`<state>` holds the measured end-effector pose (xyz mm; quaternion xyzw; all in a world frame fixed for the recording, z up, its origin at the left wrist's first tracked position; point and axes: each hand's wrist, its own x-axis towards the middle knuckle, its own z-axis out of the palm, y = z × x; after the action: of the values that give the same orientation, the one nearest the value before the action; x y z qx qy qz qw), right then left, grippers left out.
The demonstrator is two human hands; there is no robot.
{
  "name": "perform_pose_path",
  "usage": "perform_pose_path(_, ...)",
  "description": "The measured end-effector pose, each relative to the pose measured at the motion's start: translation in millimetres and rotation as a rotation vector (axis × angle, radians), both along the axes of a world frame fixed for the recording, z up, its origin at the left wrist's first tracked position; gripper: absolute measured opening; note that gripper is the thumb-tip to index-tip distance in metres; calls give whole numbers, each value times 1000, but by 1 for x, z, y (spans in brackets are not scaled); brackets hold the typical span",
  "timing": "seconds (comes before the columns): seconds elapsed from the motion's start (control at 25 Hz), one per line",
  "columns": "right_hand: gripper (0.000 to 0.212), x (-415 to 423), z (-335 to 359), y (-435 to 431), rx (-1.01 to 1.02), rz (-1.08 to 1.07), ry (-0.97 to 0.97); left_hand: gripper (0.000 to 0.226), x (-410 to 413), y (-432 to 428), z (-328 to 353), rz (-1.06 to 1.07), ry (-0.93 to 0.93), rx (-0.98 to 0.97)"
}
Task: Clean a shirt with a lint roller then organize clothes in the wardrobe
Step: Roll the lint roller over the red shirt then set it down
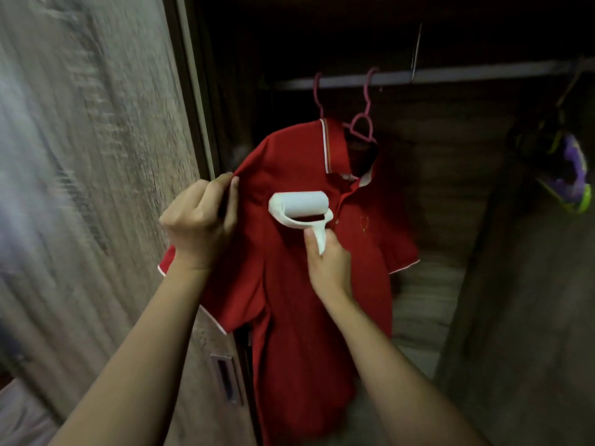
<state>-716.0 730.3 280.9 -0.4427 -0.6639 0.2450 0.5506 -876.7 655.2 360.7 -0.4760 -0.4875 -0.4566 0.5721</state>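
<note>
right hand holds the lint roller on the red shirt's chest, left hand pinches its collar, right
No: the head view shows the left hand pinching the red shirt at the shoulder, not the collar. The right hand does hold the lint roller on the chest.

Body inspection, taken from my remote feed. Left hand (196, 226) and right hand (330, 265): both bare. Left forearm (145, 342) and right forearm (396, 375): bare along their whole visible length, from the wrist to the lower edge of the view; the upper arms lie outside the picture. I record both forearms as slender and smooth, narrowing at the wrists. Knuckles and faint tendon lines show on the back of the left hand, and its fingers (222, 185) are slim. Nail detail I cannot confirm: the light is dim and the picture soft.
</note>
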Motion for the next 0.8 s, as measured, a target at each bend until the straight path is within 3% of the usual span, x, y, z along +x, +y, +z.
perform_pose_path(0.12,33,-2,-68,-4,-140,41,-81,16,0,2,0,-18,-3,-1)
perform_pose_path(0.2,67,5,-132,-48,-367,189,-139,15,0,2,0,-18,9,-2)
perform_pose_path(0.24,92,7,-151,-61,-404,222,-165,15,-1,2,0,-23,13,-4)
perform_pose_path(0.28,103,7,-157,-58,-394,214,-149,15,0,2,0,-30,15,-5)
perform_pose_path(0.32,93,6,-147,-53,-374,198,-153,15,0,2,0,-36,15,-10)
perform_pose_path(0.4,47,-11,-90,-19,-331,143,-125,16,0,2,1,-40,6,-12)
perform_pose_path(0.44,37,-18,-58,-1,-270,141,-97,16,0,2,1,-41,-3,-7)
perform_pose_path(0.56,35,-22,-10,41,-139,78,51,16,0,3,-1,-44,-3,-9)
perform_pose_path(0.72,35,-20,-145,-14,-429,141,-133,17,-1,1,0,-45,-6,-24)
perform_pose_path(0.8,52,-6,-202,-58,-466,178,-291,17,1,1,0,-33,-8,-26)
